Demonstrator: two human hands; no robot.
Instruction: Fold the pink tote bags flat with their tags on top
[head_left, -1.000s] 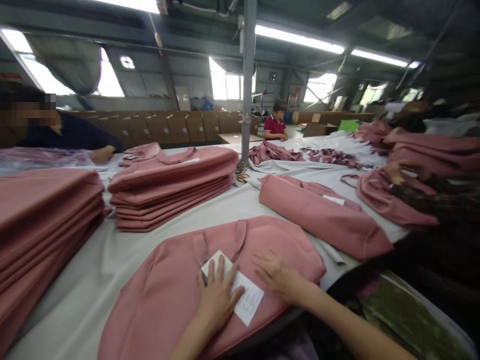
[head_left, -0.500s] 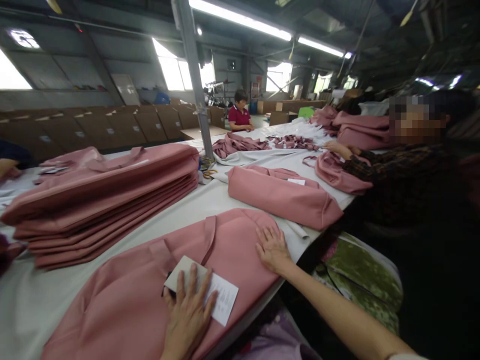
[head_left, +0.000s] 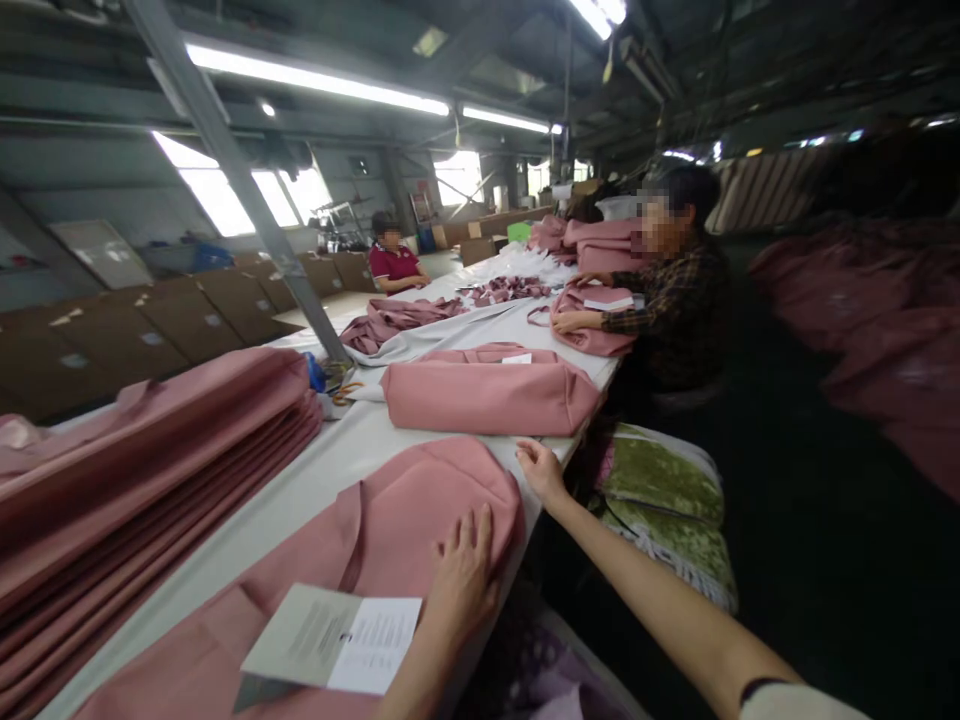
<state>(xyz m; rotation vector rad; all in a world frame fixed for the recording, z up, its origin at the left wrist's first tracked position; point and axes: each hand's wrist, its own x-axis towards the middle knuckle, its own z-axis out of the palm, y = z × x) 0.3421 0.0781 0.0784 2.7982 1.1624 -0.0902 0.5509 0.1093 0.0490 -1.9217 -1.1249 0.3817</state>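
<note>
Pressing fingers: the left hand (head_left: 465,570) lies flat, fingers spread and stretched out, palm down on the pink bag (head_left: 390,520); it grips nothing.
Right fingers: the right hand (head_left: 541,470) is open too, fingers loosely curved, touching the far corner of the same bag at the table's edge; whether they pinch the cloth I cannot tell.
Pink bag: spread flat on the near end of the table (head_left: 330,465), its strap running down the middle, reaching from the right hand back toward the bottom of the view.
Paper card (head_left: 334,640): lies on the bag, just beside the left forearm, not touched by either hand.
Second bag (head_left: 487,395): folded, further up the table, apart from the right hand, a white label on top.
Stack (head_left: 142,470): a tall pile of folded pink cloth on the left side of the table.
Neighbour: a person in a dark checked shirt (head_left: 675,300) sits further along, both hands on another pink bundle (head_left: 592,335).
Far end: a person in a red shirt (head_left: 394,265) sits beyond the table, near brown cartons (head_left: 150,330).
Cushion (head_left: 660,500): green, patterned, below the table's edge, right of the right arm.
</note>
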